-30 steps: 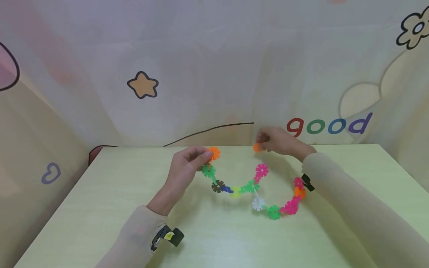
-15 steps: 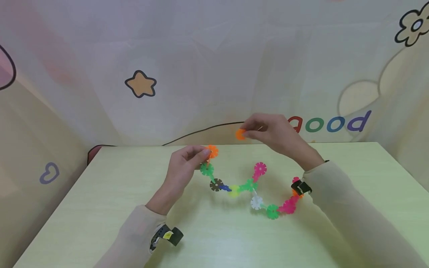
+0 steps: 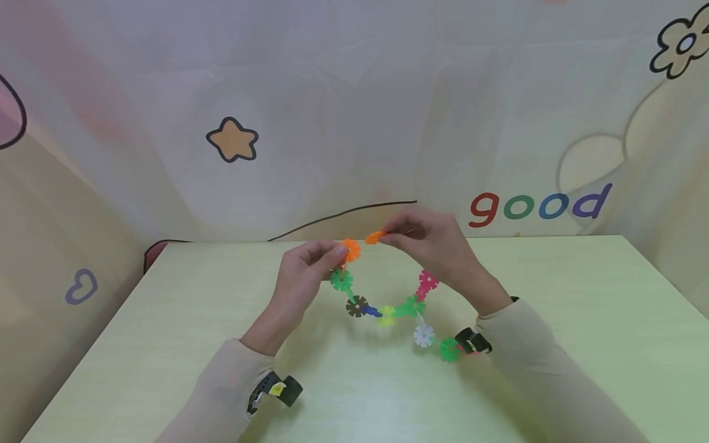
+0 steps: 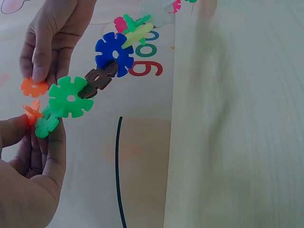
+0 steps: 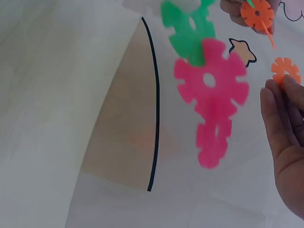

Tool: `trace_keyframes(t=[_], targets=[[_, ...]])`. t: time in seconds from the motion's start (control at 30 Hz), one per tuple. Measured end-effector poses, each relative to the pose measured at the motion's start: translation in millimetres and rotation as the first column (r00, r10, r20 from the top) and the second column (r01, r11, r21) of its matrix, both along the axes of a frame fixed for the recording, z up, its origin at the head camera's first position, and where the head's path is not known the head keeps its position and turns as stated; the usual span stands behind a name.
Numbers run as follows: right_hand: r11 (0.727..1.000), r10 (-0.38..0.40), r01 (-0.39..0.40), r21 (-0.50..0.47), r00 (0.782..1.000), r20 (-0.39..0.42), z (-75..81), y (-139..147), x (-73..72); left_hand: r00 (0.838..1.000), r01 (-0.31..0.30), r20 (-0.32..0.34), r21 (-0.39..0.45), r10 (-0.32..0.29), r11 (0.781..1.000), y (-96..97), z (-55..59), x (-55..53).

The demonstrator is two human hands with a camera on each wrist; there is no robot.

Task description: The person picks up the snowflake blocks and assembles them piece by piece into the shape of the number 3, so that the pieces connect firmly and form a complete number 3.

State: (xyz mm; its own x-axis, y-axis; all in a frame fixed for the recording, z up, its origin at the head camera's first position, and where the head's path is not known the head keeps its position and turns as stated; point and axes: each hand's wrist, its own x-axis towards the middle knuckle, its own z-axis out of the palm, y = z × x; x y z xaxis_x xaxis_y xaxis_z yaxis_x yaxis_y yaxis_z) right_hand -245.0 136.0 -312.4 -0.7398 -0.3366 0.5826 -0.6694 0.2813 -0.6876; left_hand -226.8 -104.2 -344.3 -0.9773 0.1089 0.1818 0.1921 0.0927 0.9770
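My left hand (image 3: 296, 280) pinches the orange end disc (image 3: 351, 250) of a chain of notched plastic snowflake discs. From there the chain sags to the right through a green disc (image 3: 341, 280), a brown disc (image 3: 357, 306), a blue one (image 4: 114, 54) and a yellow one (image 3: 386, 316). At a further green disc (image 3: 415, 306) it forks to a pink branch (image 5: 209, 80) and a white disc (image 3: 424, 335). Between thumb and fingers, my right hand (image 3: 434, 246) holds a loose orange disc (image 5: 285, 70), just right of the chain's orange end. The right wrist hides the far pink end.
Under the hands lies a pale wooden table (image 3: 166, 344). A printed cloth backdrop (image 3: 354, 123) hangs right behind its far edge. Dark wrist straps (image 3: 277, 389) sit on both sleeves.
My right hand has carried the loose orange disc leftward, close to the chain's orange end, rising and then dipping. My left hand keeps its pinch, almost still.
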Motion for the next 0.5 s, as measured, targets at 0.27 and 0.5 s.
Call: trace_keyframes(t=[0.27, 0.5], targets=[[1.0, -0.014, 0.014, -0.02, 1.0, -0.022, -8.5, -8.3, -0.7, 1.0, 0.028, -0.015, 0.001, -0.028, 1.0, 0.4, -2.1, -1.4], [0.999, 0.007, -0.01, -0.036, 0.997, -0.074, -11.3, -10.0, -1.2, 1.0, 0.016, -0.008, -0.003, -0.016, 1.0, 1.5, -1.4, -1.1]])
